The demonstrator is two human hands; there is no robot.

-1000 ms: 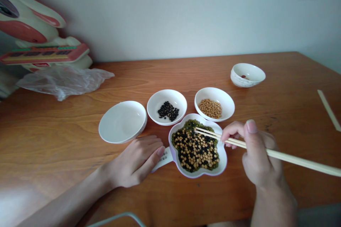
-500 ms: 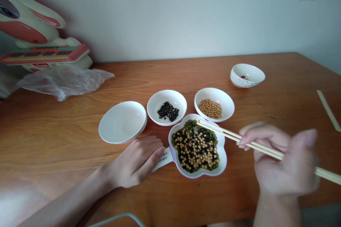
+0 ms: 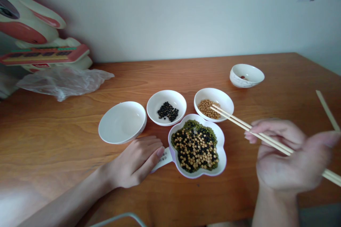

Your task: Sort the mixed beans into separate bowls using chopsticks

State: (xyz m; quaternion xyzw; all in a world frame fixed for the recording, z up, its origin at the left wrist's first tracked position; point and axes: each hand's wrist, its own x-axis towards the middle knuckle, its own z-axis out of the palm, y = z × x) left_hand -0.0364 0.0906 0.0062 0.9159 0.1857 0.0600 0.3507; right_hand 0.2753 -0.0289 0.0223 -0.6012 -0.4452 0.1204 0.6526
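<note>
My right hand (image 3: 287, 156) grips a pair of wooden chopsticks (image 3: 239, 122); their tips hover over the white bowl of yellow soybeans (image 3: 214, 104). The hand is blurred by motion. My left hand (image 3: 135, 161) rests on the table with fingers curled, touching the labelled handle of the flower-shaped dish (image 3: 198, 145), which holds mixed yellow, black and green beans. Behind the dish stand a white bowl with black beans (image 3: 166, 107) and an empty white bowl (image 3: 122, 121).
A small patterned white bowl (image 3: 247, 75) with something red inside sits at the back right. A crumpled plastic bag (image 3: 62, 81) and a large rabbit-shaped toy (image 3: 32, 28) are at the back left. A paper chopstick sleeve (image 3: 327, 110) lies at the right.
My right hand has drawn back to the right and lifted the chopstick tips from the mixed dish over to the soybean bowl. The left hand has stayed put.
</note>
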